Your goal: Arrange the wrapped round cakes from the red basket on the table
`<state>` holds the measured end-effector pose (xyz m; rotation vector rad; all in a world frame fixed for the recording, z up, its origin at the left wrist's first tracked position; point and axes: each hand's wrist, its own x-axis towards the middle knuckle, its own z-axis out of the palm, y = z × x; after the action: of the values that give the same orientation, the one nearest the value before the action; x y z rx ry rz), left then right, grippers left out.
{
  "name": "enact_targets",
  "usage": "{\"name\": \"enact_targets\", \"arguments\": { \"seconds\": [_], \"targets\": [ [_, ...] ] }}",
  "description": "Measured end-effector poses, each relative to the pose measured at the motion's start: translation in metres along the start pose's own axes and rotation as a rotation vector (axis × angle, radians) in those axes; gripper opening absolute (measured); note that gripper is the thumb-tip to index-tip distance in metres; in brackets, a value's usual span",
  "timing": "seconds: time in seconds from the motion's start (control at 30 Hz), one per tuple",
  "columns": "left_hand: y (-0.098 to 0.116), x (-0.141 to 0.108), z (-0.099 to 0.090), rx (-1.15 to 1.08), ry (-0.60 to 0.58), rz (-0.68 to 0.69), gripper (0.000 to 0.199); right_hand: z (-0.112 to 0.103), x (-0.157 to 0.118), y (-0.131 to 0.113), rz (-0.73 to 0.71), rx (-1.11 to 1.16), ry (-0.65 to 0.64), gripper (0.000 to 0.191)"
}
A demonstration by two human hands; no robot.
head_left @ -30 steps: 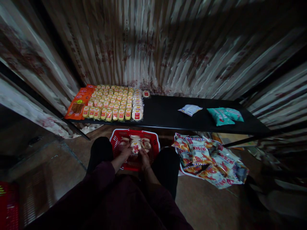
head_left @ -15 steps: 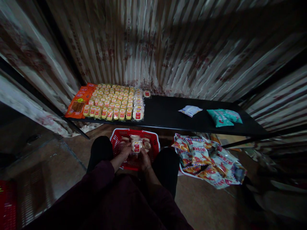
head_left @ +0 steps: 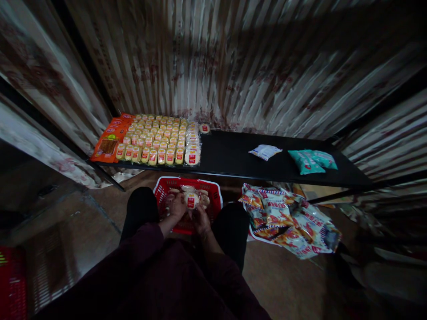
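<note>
Between my knees stands a red basket (head_left: pixel 213 205) with a white rim, holding several round, pale packaged cakes. Over it, my left hand (head_left: pixel 178 205) and my right hand (head_left: pixel 201 217) are closed on one packaged cake (head_left: pixel 191 201), a round one in clear wrap with a red label facing up. The left fingers grip its left side and the right fingers its lower right edge. On the black shelf ahead, a column of similar round cakes (head_left: pixel 192 157) stands beside rows of yellow packaged cakes (head_left: pixel 161 156). One more round cake (head_left: pixel 204 128) lies behind that column.
Orange snack packs (head_left: pixel 106 141) lie at the left end of the black shelf (head_left: pixel 227 155). A white packet (head_left: pixel 266 152) and teal bags (head_left: pixel 307 161) lie toward its right. A heaped basket of snack bags (head_left: pixel 280 213) stands right of my knee. Another red basket (head_left: pixel 15 282) is at lower left.
My left hand has shifted slightly right, closer to my right hand, and the held cake has risen a little. The shelf goods appear unmoved; the view has tilted slightly.
</note>
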<state>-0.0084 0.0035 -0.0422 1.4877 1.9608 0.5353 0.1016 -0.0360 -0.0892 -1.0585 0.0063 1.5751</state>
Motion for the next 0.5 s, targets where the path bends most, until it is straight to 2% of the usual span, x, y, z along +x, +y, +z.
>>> {"name": "enact_targets", "arguments": {
  "seconds": [0.13,0.3,0.4,0.5],
  "targets": [
    [0.011,-0.011,-0.006,-0.032,0.028,-0.016,0.017,-0.002,0.002,0.001,-0.011,-0.044,-0.013,0.028],
    [0.022,-0.017,-0.005,-0.268,-0.166,-0.113,0.016,-0.003,0.003,0.003,-0.056,-0.137,-0.015,0.039],
    [0.026,-0.019,-0.003,-0.377,-0.191,-0.138,0.015,-0.001,-0.001,0.003,-0.054,-0.169,-0.057,0.047],
    [0.026,-0.02,-0.004,-0.434,-0.181,-0.155,0.018,0.003,-0.005,0.002,-0.053,-0.194,-0.101,0.044]
  ]
}}
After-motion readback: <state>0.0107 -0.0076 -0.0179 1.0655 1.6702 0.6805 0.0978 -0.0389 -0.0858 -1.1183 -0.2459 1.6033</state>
